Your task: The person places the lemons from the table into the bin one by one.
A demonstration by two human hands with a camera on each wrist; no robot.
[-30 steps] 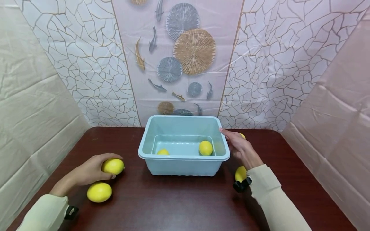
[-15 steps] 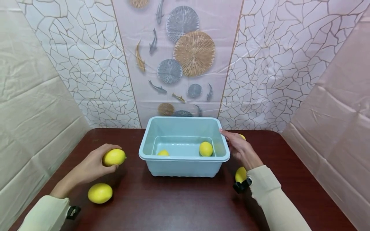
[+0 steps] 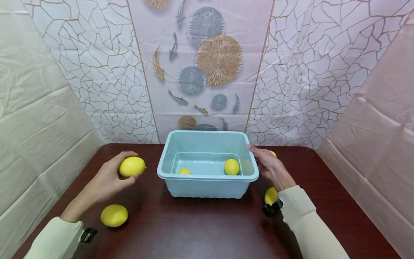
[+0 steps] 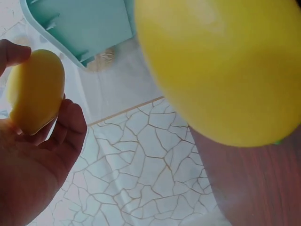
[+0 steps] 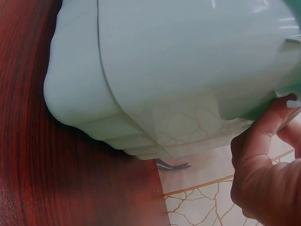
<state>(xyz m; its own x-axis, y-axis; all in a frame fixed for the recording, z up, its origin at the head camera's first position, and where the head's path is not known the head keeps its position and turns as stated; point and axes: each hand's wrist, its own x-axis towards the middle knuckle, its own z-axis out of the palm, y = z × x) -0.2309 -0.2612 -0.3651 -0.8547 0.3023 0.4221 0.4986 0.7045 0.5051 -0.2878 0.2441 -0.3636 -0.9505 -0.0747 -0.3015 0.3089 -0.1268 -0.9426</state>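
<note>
My left hand point(image 3: 108, 180) grips a yellow lemon point(image 3: 132, 166) between thumb and fingers, raised above the table to the left of a light blue plastic tub point(image 3: 207, 188). The left wrist view shows this lemon point(image 4: 40, 89) between the thumb and curled fingers. At the tub's right side, my right hand point(image 3: 271, 166) pinches its rim; in the right wrist view the fingers point(image 5: 268, 125) bend at the rim. Inside the tub are two lemons, one at the right point(image 3: 231, 167) and one point(image 3: 184, 171) partly hidden by the front wall.
A lemon point(image 3: 114, 216) lies on the dark red-brown table point(image 3: 200, 230) near my left wrist, looming large in the left wrist view. Two more lemons, one nearer point(image 3: 270, 196) and one farther point(image 3: 273, 153), are partly hidden by my right arm and hand. A patterned cloth point(image 3: 284, 90) hangs behind.
My left hand has lifted its lemon off the table, moving it up and slightly right. The right hand keeps its hold on the tub's rim.
</note>
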